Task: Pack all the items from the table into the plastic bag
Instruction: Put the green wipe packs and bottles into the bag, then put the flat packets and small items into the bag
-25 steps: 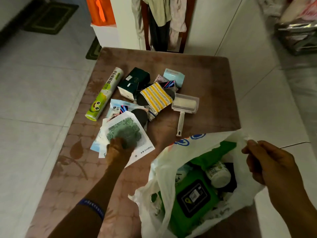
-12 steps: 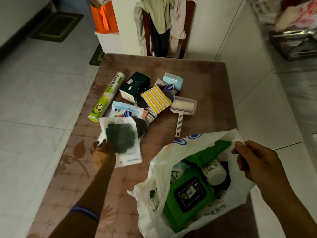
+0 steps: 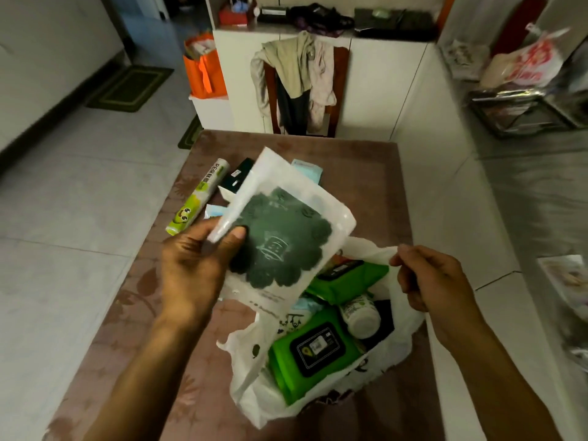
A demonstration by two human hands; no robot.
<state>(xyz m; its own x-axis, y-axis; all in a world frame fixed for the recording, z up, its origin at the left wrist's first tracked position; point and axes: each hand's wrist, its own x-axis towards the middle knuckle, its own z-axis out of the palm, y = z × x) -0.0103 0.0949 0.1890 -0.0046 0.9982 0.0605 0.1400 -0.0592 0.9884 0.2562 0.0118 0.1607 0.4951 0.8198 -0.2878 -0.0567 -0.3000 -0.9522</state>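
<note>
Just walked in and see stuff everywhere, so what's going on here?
A person is packing table items into a plastic bag. The left hand holds a white packet with a dark green pad above the bag, while the right hand pinches its rim open. Green wipes packs are already inside; a roll remains on the table.

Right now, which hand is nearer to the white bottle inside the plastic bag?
Right. The right hand pinches the bag's rim just up-right of the white bottle; the left hand holds a flat packet across the bag's far side.
</note>
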